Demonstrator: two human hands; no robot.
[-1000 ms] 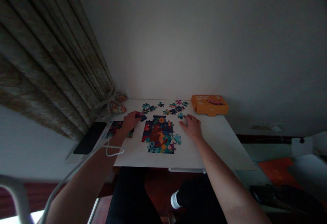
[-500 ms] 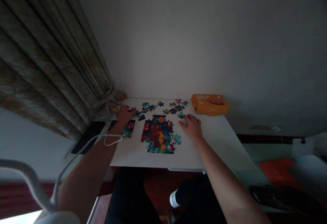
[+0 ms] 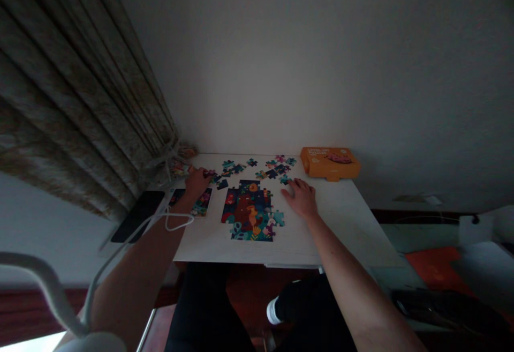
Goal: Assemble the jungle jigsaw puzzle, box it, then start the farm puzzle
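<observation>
My left hand is at the back left of the white table, its fingers curled in on a dark pink puzzle piece. The fingertips are small and dim here. Beside them lie other loose pieces, among them a dark blue puzzle piece. My right hand rests on the table with thumb and fingers apart, holding nothing. Its fingertips are close to a teal puzzle piece. Between my hands lies a partly joined jigsaw puzzle with a brown bear, its outline uneven.
More loose puzzle pieces lie along the back of the table. An orange puzzle box stands at the back right. A picture card lies under my left forearm, near a black tablet-like object and a white cable.
My left hand has shifted slightly right and down, and the dark pink piece at its fingertips has moved a little. My right hand stays almost where it was.
</observation>
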